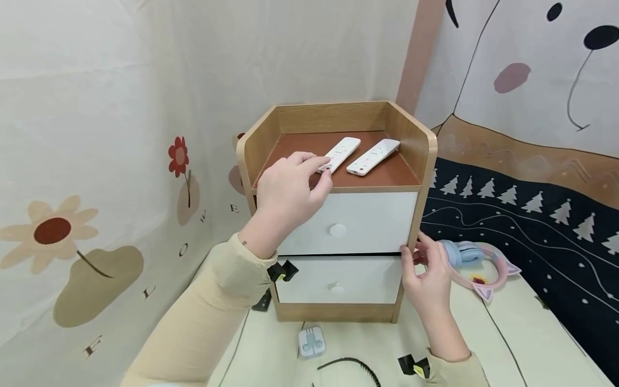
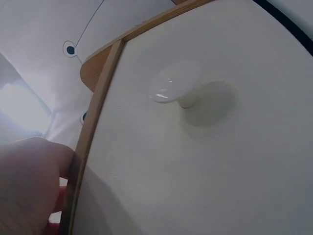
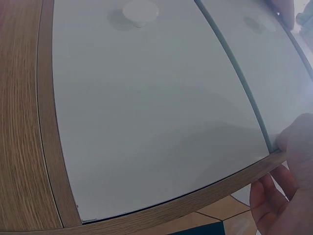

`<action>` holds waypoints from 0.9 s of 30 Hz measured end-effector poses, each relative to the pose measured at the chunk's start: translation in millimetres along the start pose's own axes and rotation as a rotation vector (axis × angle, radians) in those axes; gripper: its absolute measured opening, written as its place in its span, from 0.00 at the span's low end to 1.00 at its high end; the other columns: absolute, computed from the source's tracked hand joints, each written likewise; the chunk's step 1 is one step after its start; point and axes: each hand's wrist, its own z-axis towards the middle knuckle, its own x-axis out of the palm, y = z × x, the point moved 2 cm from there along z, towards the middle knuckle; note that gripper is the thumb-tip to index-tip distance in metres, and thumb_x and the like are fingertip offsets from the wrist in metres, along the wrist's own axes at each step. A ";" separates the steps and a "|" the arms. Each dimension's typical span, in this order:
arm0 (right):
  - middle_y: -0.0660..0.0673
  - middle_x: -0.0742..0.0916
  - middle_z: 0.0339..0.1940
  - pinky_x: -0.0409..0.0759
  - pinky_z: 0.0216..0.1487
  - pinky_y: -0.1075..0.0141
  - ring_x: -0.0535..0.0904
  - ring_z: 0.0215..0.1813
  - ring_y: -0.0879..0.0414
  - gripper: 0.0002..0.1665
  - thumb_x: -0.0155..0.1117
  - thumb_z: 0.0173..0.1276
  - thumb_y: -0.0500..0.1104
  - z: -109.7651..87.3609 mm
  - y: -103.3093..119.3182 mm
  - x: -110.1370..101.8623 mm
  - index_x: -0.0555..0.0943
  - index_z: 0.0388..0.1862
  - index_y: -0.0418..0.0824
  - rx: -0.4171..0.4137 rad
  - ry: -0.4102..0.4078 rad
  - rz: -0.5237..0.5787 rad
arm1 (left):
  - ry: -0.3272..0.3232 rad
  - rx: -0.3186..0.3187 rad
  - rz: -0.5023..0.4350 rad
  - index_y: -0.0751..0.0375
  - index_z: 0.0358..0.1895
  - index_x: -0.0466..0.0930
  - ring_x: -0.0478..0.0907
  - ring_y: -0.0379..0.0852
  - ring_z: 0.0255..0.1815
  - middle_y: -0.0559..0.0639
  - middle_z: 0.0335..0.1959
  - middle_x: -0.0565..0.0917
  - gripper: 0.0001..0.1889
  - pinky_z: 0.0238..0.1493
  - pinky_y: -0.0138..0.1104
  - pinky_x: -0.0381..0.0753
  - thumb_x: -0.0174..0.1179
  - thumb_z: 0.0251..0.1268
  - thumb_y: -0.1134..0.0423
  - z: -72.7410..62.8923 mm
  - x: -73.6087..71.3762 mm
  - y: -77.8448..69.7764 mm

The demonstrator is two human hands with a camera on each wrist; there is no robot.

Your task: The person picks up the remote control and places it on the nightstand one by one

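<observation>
Two slim white remotes lie slanted on the brown top shelf of a small wooden drawer cabinet (image 1: pixel 333 312). My left hand (image 1: pixel 292 188) reaches over the shelf's front edge and pinches the near end of the left remote (image 1: pixel 344 152) between thumb and fingers. The right remote (image 1: pixel 373 157) lies beside it, untouched. Lower down, my right hand (image 1: pixel 427 277) grips the cabinet's right side panel, thumb on the front edge and fingers behind it, as the right wrist view also shows. Both white drawers, the upper drawer (image 1: pixel 372 223) and lower drawer (image 1: pixel 367 279), stand closed with round knobs.
Right of the cabinet lie a pink cat-ear headset (image 1: pixel 498 269) and its light-blue cushion (image 1: pixel 464 252). In front are a small clear case with earphones (image 1: pixel 311 342) and a black headband (image 1: pixel 355 363). Printed cloth walls (image 1: pixel 309 54) stand behind and to the left.
</observation>
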 end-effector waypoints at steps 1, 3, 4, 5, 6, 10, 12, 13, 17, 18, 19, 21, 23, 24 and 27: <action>0.33 0.84 0.46 0.74 0.50 0.90 0.74 0.45 0.75 0.26 0.71 0.74 0.31 -0.3 -0.4 0.5 0.79 0.69 0.28 0.003 0.002 0.004 | -0.054 0.024 -0.030 0.42 0.60 0.93 0.88 0.55 0.46 0.47 0.59 0.92 0.18 0.38 0.47 0.85 0.57 0.77 0.52 -2.6 0.9 1.7; 0.33 0.84 0.46 0.74 0.50 0.90 0.74 0.45 0.75 0.27 0.72 0.74 0.31 -0.8 -1.1 1.6 0.79 0.69 0.28 0.009 0.008 0.011 | -0.167 0.082 -0.092 0.48 0.56 0.94 0.87 0.57 0.46 0.50 0.57 0.92 0.16 0.42 0.48 0.84 0.60 0.75 0.55 -9.9 2.3 5.8; 0.33 0.84 0.46 0.74 0.50 0.90 0.74 0.45 0.75 0.27 0.72 0.74 0.31 -0.9 -1.4 2.1 0.79 0.69 0.28 0.010 0.011 0.014 | -0.219 0.115 -0.121 0.50 0.55 0.95 0.86 0.58 0.45 0.52 0.56 0.92 0.15 0.43 0.48 0.84 0.62 0.73 0.57 -14.2 2.8 7.8; 0.33 0.84 0.47 0.74 0.50 0.90 0.74 0.45 0.75 0.27 0.72 0.74 0.31 -1.0 -1.6 2.5 0.79 0.69 0.28 0.011 0.014 0.016 | -0.265 0.149 -0.147 0.53 0.53 0.95 0.86 0.59 0.45 0.54 0.55 0.92 0.14 0.44 0.49 0.83 0.63 0.73 0.59 -18.8 3.2 9.8; 0.33 0.84 0.47 0.75 0.51 0.90 0.74 0.45 0.74 0.27 0.72 0.74 0.31 -0.9 -1.9 2.8 0.79 0.70 0.28 0.009 0.016 0.016 | -0.307 0.180 -0.171 0.54 0.52 0.95 0.85 0.60 0.46 0.55 0.55 0.92 0.14 0.46 0.49 0.83 0.63 0.72 0.60 -23.5 3.7 11.6; 0.33 0.84 0.46 0.74 0.51 0.90 0.75 0.44 0.71 0.27 0.71 0.74 0.30 0.0 -2.4 2.2 0.78 0.70 0.27 -0.016 -0.001 0.014 | -0.422 0.298 -0.269 0.60 0.52 0.94 0.85 0.62 0.48 0.62 0.56 0.91 0.13 0.52 0.50 0.82 0.65 0.69 0.67 -42.1 3.7 17.7; 0.32 0.84 0.46 0.75 0.51 0.90 0.75 0.44 0.71 0.27 0.71 0.74 0.29 0.5 -2.9 1.7 0.78 0.70 0.27 -0.027 -0.013 0.015 | -0.466 0.341 -0.310 0.62 0.52 0.94 0.85 0.63 0.51 0.64 0.56 0.90 0.14 0.54 0.51 0.82 0.65 0.67 0.70 -51.1 2.3 20.7; 0.32 0.83 0.45 0.75 0.51 0.90 0.75 0.44 0.71 0.27 0.71 0.74 0.29 1.1 -2.3 1.6 0.79 0.70 0.27 -0.033 -0.015 0.017 | -0.486 0.356 -0.332 0.62 0.52 0.93 0.85 0.64 0.51 0.65 0.56 0.90 0.14 0.55 0.51 0.82 0.65 0.66 0.71 -56.1 0.3 22.5; 0.34 0.84 0.45 0.75 0.51 0.89 0.75 0.44 0.70 0.27 0.71 0.74 0.29 1.9 0.0 1.9 0.79 0.70 0.29 -0.042 -0.016 0.019 | -0.573 0.378 -0.363 0.63 0.50 0.94 0.85 0.67 0.50 0.66 0.53 0.91 0.16 0.53 0.52 0.81 0.64 0.60 0.74 -77.5 -5.9 30.7; 0.34 0.84 0.45 0.74 0.51 0.89 0.75 0.43 0.70 0.27 0.70 0.73 0.29 1.8 0.3 1.8 0.80 0.70 0.30 -0.042 -0.017 0.020 | -0.589 0.382 -0.365 0.64 0.49 0.94 0.85 0.68 0.49 0.66 0.51 0.92 0.16 0.52 0.51 0.81 0.64 0.60 0.74 -82.7 -6.4 32.9; 0.34 0.84 0.45 0.74 0.50 0.89 0.75 0.43 0.70 0.27 0.70 0.73 0.29 1.7 0.6 1.7 0.80 0.70 0.30 -0.043 -0.018 0.016 | -0.606 0.385 -0.366 0.64 0.48 0.94 0.84 0.68 0.47 0.66 0.50 0.92 0.16 0.50 0.51 0.80 0.63 0.60 0.74 -87.7 -6.1 35.3; 0.35 0.84 0.44 0.74 0.50 0.89 0.75 0.43 0.70 0.27 0.71 0.73 0.29 1.2 0.9 1.2 0.80 0.70 0.31 -0.043 -0.023 0.010 | -0.624 0.381 -0.367 0.65 0.47 0.94 0.84 0.68 0.45 0.66 0.47 0.92 0.15 0.48 0.49 0.79 0.62 0.62 0.72 -96.8 -4.4 40.8; 0.35 0.84 0.44 0.74 0.50 0.89 0.75 0.42 0.70 0.27 0.71 0.73 0.29 0.7 0.8 0.6 0.80 0.70 0.30 -0.046 -0.027 0.005 | -0.629 0.373 -0.371 0.66 0.47 0.94 0.83 0.67 0.43 0.66 0.45 0.92 0.14 0.46 0.47 0.77 0.61 0.64 0.72 -104.6 -0.9 47.2; 0.34 0.84 0.44 0.74 0.49 0.89 0.75 0.42 0.70 0.27 0.71 0.73 0.29 0.5 0.7 0.4 0.80 0.69 0.30 -0.049 -0.030 0.003 | -0.632 0.365 -0.374 0.67 0.46 0.94 0.82 0.67 0.42 0.66 0.44 0.92 0.14 0.46 0.46 0.76 0.61 0.64 0.72 -108.1 1.3 50.7; 0.34 0.84 0.44 0.74 0.49 0.89 0.75 0.42 0.70 0.26 0.71 0.73 0.29 -0.3 2.3 0.2 0.80 0.69 0.29 -0.054 -0.031 0.003 | -0.624 0.324 -0.369 0.68 0.46 0.94 0.82 0.66 0.41 0.66 0.43 0.91 0.15 0.45 0.43 0.76 0.61 0.61 0.74 -119.9 5.5 62.3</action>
